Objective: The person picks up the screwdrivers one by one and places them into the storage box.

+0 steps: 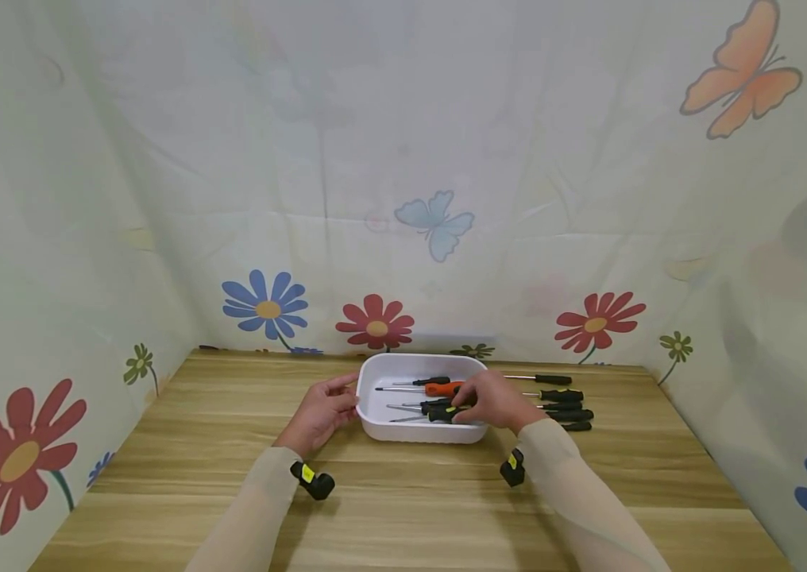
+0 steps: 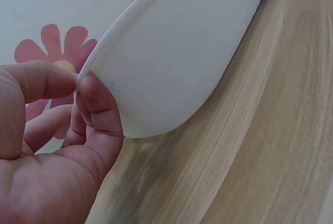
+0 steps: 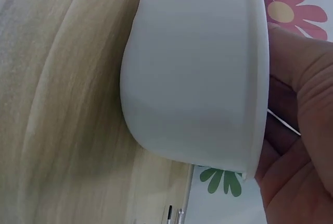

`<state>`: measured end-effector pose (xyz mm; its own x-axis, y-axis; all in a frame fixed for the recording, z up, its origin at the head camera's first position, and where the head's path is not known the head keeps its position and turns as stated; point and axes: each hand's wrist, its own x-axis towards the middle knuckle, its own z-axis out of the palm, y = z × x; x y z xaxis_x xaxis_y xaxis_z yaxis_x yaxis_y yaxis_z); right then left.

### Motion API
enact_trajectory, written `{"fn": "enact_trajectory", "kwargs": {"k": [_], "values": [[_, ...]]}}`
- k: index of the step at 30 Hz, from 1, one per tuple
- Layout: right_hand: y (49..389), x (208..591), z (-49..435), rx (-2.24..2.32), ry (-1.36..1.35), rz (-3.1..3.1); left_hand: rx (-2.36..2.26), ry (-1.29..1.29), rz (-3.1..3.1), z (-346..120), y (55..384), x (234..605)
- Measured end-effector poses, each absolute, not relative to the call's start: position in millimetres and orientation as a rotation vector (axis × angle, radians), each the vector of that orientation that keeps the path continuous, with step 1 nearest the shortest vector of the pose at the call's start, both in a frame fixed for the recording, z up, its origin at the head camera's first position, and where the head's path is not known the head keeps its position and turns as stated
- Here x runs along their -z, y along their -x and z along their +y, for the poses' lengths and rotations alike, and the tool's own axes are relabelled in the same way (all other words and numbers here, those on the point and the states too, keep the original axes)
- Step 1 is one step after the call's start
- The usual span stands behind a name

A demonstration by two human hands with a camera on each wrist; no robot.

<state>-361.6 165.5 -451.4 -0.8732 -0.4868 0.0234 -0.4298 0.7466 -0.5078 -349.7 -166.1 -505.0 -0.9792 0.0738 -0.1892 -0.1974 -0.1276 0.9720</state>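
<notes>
A white plastic bin (image 1: pixel 403 431) stands on the table with several screwdrivers lying in it. My left hand (image 1: pixel 321 413) pinches the bin's left rim between thumb and fingers, as the left wrist view shows at the bin wall (image 2: pixel 171 52). Over the bin's right side, my right hand (image 1: pixel 495 400) reaches in with thumb and fingers bent around the handle end of a black screwdriver (image 1: pixel 439 414). Just behind it lies an orange-handled screwdriver (image 1: pixel 439 389). In the right wrist view the bin's wall (image 3: pixel 192 73) hides the fingertips of the right hand (image 3: pixel 307 114).
Right of the bin, several black-handled screwdrivers lie on the wooden table, among them one at the back (image 1: pixel 552 380) and another (image 1: pixel 562 395) in front of it. A flower-printed curtain (image 1: pixel 489 278) rises behind the table (image 1: pixel 403 500) and along both sides.
</notes>
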Motion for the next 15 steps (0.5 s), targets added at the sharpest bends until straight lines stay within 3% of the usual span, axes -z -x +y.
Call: {"fn": "enact_trajectory", "kwargs": {"k": [15], "values": [[370.6, 454.2, 158.4, 0.637, 0.886, 2.791, -2.244, 0.138, 1.919, -166.1, 347.4, 503.6]]}}
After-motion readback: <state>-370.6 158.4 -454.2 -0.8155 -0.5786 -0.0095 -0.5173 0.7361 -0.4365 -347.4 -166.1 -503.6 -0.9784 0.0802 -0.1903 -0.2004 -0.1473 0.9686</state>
